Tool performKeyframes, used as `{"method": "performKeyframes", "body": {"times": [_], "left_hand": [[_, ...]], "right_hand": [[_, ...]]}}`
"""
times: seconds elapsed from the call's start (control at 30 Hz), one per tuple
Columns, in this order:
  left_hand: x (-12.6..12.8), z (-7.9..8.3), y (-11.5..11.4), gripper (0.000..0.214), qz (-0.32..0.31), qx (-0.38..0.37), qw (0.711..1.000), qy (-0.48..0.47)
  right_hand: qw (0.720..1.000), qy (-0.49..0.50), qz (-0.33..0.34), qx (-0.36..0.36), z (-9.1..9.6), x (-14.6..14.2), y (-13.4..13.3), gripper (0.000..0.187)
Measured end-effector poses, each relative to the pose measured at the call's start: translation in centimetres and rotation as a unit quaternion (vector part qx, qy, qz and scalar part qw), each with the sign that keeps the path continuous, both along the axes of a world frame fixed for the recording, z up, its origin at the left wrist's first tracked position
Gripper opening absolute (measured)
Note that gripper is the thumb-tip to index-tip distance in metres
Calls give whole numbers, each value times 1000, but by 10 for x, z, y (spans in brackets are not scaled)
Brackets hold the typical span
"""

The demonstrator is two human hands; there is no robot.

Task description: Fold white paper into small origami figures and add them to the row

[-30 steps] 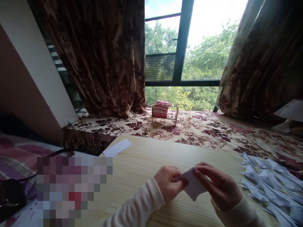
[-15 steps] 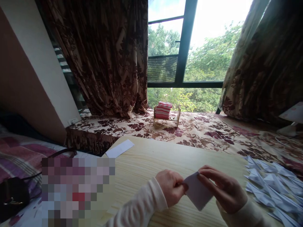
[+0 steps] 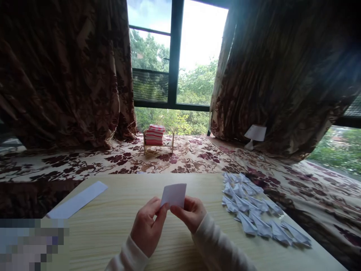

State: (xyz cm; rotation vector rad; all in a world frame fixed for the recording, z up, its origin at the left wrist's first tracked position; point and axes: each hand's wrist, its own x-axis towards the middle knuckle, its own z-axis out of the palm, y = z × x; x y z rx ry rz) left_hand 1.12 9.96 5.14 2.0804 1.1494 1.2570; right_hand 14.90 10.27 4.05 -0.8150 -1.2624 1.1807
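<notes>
A small folded white paper (image 3: 174,195) stands upright above the light wooden table (image 3: 118,222), pinched at its lower edge from both sides. My left hand (image 3: 147,229) grips its lower left corner with thumb and fingers closed. Closed on the lower right corner is my right hand (image 3: 190,213). Both arms wear cream sleeves. Several folded white paper shapes (image 3: 254,210) lie in a heap on the table to the right of my hands.
A flat white paper strip (image 3: 77,199) lies at the table's far left. Beyond the table a floral-covered ledge (image 3: 197,154) carries a small wooden rack with striped cloth (image 3: 156,136) and a white lamp (image 3: 254,134). Dark curtains frame the window.
The view has swung to the right, so the heap of folded shapes shows fully. The paper has been raised from tilted flat between my hands to upright, held at its lower edge.
</notes>
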Motion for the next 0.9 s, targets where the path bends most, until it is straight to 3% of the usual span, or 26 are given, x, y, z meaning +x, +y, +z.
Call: {"method": "performKeyframes", "body": {"times": [0.1,0.23,0.33,0.4,0.47,0.53,0.6,0.7,0.9], "left_hand": [[3,-4,1,27,5,-13,1000,18],[5,-1,2,29,13,-91,994,-50],[-5,1,11,33,86,-130,979,-134],[-15,1,17,34,137,-134,970,-148],[-18,0,18,33,148,-130,970,-143],[-12,0,13,32,112,-132,977,-125],[-1,0,6,30,64,-134,983,-109],[9,0,-4,30,-2,-154,983,-104],[2,0,0,29,-74,-229,957,-159]], "right_hand": [[999,-51,-9,4,-3,1,4,32],[994,-103,-40,-22,-3,16,12,35],[991,-94,-94,-34,4,47,16,35],[987,-77,-138,-38,8,67,20,35],[983,-64,-163,-46,6,74,23,38],[981,-39,-176,-66,1,64,22,45],[987,-45,-135,-72,-5,45,17,48],[995,-75,-57,-22,-9,23,9,40],[994,-107,-17,11,-5,30,7,34]]}}
